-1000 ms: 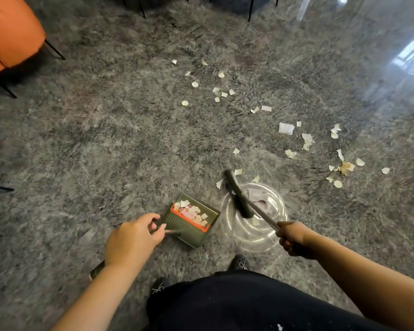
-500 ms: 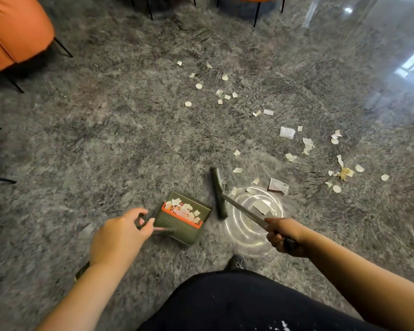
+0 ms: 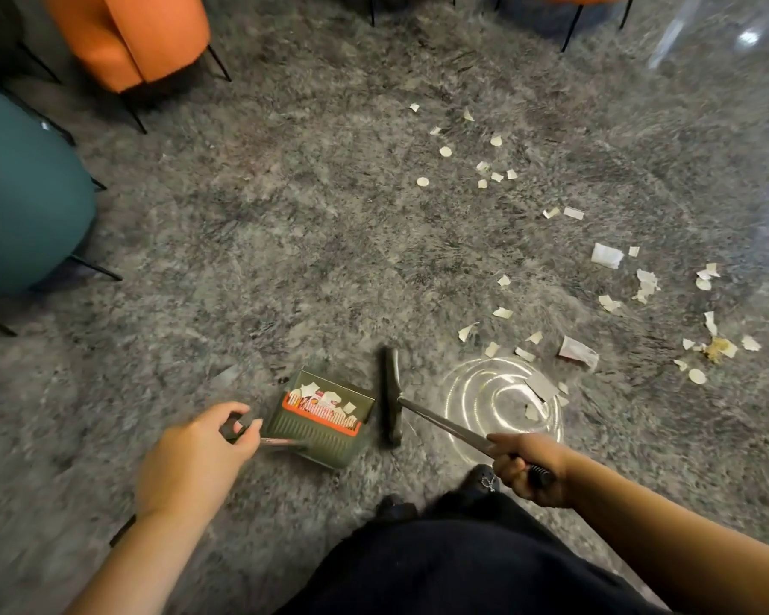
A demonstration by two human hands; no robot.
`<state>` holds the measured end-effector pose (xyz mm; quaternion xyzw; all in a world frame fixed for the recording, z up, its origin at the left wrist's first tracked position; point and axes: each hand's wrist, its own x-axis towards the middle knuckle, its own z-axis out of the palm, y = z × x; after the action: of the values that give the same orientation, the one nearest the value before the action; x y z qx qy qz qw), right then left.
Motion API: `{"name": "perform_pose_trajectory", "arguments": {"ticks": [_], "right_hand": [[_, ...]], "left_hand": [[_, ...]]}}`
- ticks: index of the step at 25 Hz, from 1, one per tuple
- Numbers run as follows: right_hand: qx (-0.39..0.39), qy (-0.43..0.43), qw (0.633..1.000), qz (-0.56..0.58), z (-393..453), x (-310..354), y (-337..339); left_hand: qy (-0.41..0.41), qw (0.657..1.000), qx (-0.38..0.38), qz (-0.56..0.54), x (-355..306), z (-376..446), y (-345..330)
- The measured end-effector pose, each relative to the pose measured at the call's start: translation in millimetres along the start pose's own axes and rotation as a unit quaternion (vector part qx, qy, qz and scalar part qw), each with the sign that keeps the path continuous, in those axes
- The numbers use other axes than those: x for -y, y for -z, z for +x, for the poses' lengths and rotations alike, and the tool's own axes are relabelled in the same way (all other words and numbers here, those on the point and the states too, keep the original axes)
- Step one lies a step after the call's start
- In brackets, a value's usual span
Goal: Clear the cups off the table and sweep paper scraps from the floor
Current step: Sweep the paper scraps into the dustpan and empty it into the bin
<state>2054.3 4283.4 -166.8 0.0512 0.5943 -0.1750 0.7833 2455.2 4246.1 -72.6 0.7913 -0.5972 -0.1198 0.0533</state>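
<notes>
Pale paper scraps (image 3: 607, 255) scattered over grey carpet, centre to right of frame. Green dustpan (image 3: 325, 419), lower centre, holds several. Dark broom head (image 3: 391, 395) just right of it.

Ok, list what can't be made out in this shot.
- Head view: the dustpan handle in the left hand is smeared by motion blur.
- The broom grip end is hidden inside the right hand.
- The teal chair is cut off by the left edge.

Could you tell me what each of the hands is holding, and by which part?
Left hand grips the dustpan by its handle; right hand grips the broom near its handle's ribbed end.
</notes>
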Motion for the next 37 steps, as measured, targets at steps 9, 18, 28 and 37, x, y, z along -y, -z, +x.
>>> {"name": "perform_pose_trajectory", "arguments": {"ticks": [9,18,28,37], "right_hand": [[-0.028,-0.010,0.991,-0.131,29.5,-21.1,-13.7],[-0.055,-0.002,0.990,-0.127,8.6,28.1,67.2],[-0.122,0.046,0.958,-0.257,-42.2,108.1,225.1],[-0.167,0.047,0.871,-0.459,-47.2,141.3,310.0]], "left_hand": [[0.013,0.999,0.013,0.036,1.9,-18.3,6.4],[-0.005,0.999,0.018,0.047,-81.8,-19.0,-8.3],[0.001,0.998,0.060,0.005,-227.2,-30.0,-55.6],[0.024,0.998,0.055,-0.012,-320.8,-57.5,-78.2]]}}
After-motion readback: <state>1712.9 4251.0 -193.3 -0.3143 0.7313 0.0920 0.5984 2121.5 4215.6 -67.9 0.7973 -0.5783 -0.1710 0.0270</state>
